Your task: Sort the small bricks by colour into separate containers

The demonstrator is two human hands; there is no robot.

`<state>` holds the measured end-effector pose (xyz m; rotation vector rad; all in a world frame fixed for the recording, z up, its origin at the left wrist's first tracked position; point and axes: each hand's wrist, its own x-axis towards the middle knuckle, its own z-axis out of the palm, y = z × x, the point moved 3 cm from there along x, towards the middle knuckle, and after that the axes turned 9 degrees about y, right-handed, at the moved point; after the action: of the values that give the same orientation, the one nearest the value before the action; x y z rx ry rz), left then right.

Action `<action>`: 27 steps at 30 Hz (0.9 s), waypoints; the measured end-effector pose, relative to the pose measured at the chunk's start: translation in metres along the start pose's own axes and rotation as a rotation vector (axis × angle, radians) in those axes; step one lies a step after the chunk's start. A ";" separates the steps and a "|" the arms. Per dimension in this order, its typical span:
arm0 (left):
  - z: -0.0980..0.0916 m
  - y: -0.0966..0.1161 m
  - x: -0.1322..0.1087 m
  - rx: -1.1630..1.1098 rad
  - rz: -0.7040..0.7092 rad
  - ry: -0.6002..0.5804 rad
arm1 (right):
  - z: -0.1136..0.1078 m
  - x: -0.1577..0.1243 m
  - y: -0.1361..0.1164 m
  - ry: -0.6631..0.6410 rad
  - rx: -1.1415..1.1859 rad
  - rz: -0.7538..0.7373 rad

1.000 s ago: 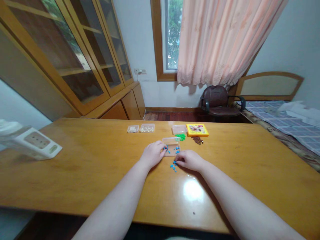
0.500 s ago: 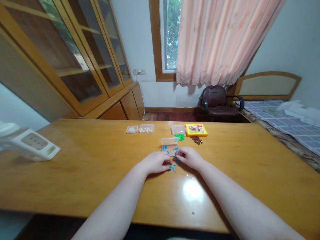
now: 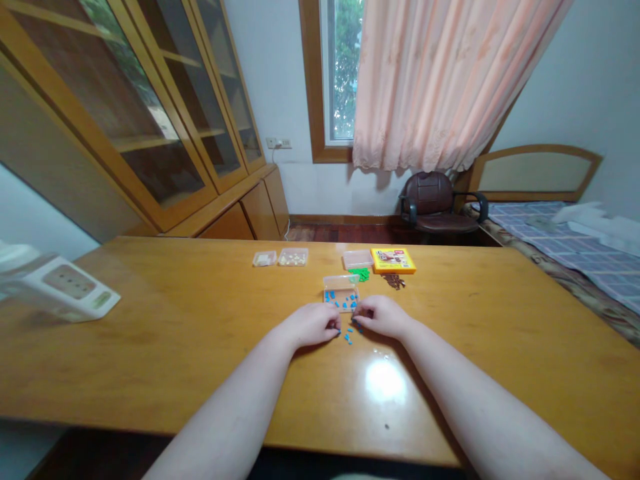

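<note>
A clear plastic box (image 3: 341, 283) with its lid raised stands in front of my hands, several small blue pieces (image 3: 333, 295) inside it. More blue pieces (image 3: 349, 337) lie loose on the table between my hands. My left hand (image 3: 314, 324) is at the near left of the box, thumb and finger closed on a blue piece (image 3: 339, 332). At the box's near right corner is my right hand (image 3: 380, 316), its fingers pinched low over the table beside blue pieces; what they hold, if anything, is too small to tell.
Behind the box lie green pieces (image 3: 359, 274), an open clear container (image 3: 357, 259), a yellow box (image 3: 393, 261) and brown pieces (image 3: 393, 281). Two clear containers (image 3: 293, 257) with pale pieces are further left. A white-lidded plastic container (image 3: 65, 287) stands at the table's left.
Fewer loose blue pieces lie beside my left hand, whose fingertips have closed. My right hand has drawn slightly back from the box, where more blue pieces show at the right side.
</note>
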<state>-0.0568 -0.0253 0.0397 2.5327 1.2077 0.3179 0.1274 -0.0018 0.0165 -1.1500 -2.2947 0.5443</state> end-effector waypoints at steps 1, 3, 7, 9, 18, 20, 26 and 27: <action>0.000 0.000 0.000 -0.002 0.000 0.003 | 0.001 -0.001 0.000 -0.018 -0.018 -0.011; -0.001 0.000 0.000 -0.008 -0.002 0.007 | 0.002 -0.001 0.001 -0.040 -0.060 -0.033; -0.005 0.002 0.000 -0.028 -0.012 0.001 | 0.003 -0.001 -0.002 -0.054 -0.133 -0.084; -0.009 0.002 0.000 -0.040 -0.033 0.003 | 0.003 -0.001 -0.005 -0.048 -0.153 -0.100; -0.022 -0.009 -0.011 -0.061 -0.192 -0.107 | -0.005 0.002 -0.003 0.205 -0.122 0.044; -0.021 -0.016 -0.016 -0.060 -0.267 -0.167 | -0.004 0.003 0.000 0.240 -0.102 0.086; -0.013 -0.024 -0.017 -0.080 -0.336 -0.241 | -0.003 0.001 -0.003 0.124 -0.006 0.031; -0.013 -0.024 -0.016 -0.079 -0.336 -0.240 | -0.003 0.000 -0.005 0.093 0.002 0.010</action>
<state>-0.0880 -0.0211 0.0419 2.1762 1.4579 -0.0180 0.1260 -0.0040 0.0213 -1.1619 -2.2099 0.4869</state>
